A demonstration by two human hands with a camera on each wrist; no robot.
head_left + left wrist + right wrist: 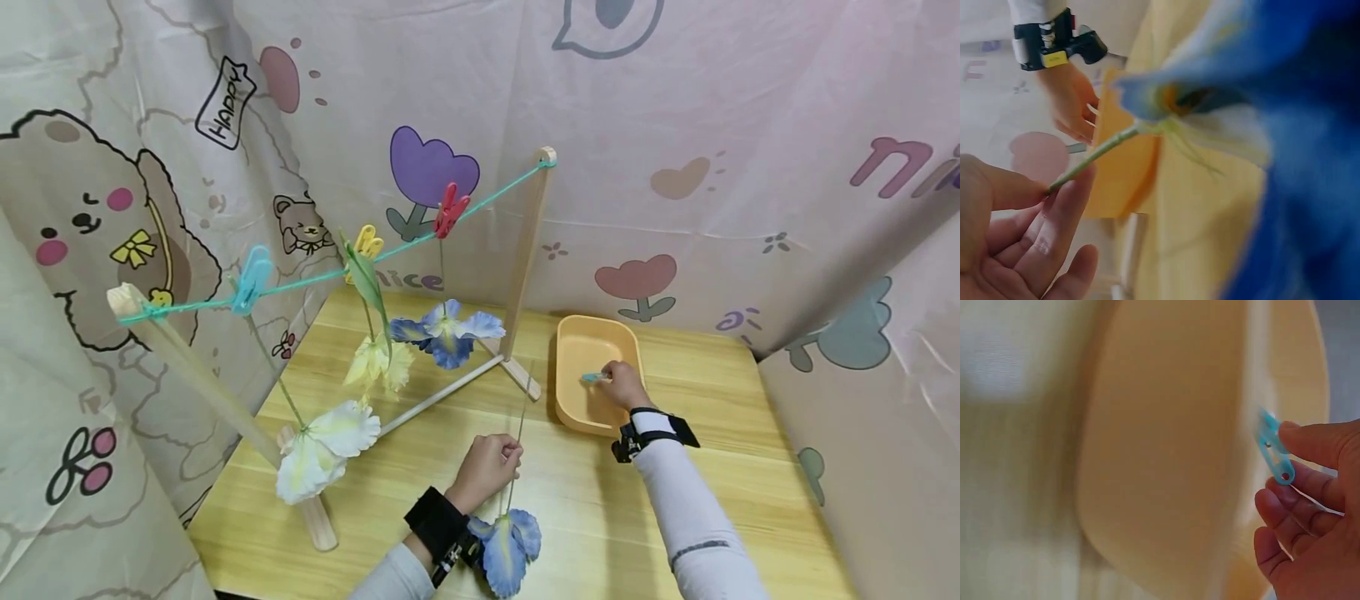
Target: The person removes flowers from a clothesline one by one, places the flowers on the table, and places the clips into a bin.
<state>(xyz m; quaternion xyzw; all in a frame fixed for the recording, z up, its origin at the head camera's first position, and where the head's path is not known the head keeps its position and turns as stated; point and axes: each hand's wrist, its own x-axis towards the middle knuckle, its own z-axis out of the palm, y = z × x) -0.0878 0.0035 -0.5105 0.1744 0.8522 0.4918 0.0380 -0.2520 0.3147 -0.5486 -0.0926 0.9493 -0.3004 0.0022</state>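
Observation:
My left hand (489, 471) pinches the thin green stem of a blue artificial iris (506, 550) between thumb and fingers. The bloom hangs head down beside the wrist, and in the left wrist view its petals (1310, 125) fill the right side. Over the orange plastic bin (597, 323), my right hand (624, 385) pinches a light blue clothespin (1277, 450) between thumb and fingertips. A teal line (315, 279) holds three hanging flowers: a white one (322, 450) by a blue clothespin (252, 279), a yellow one (378, 367) by a yellow clothespin (367, 243), a blue one (450, 333) by a red clothespin (451, 212).
Wooden posts (527, 258) carry the line, joined low down by a white rod (438, 396). Its feet (318, 521) stand on the wood-grain table (720, 492). A printed curtain (480, 75) encloses the back and sides.

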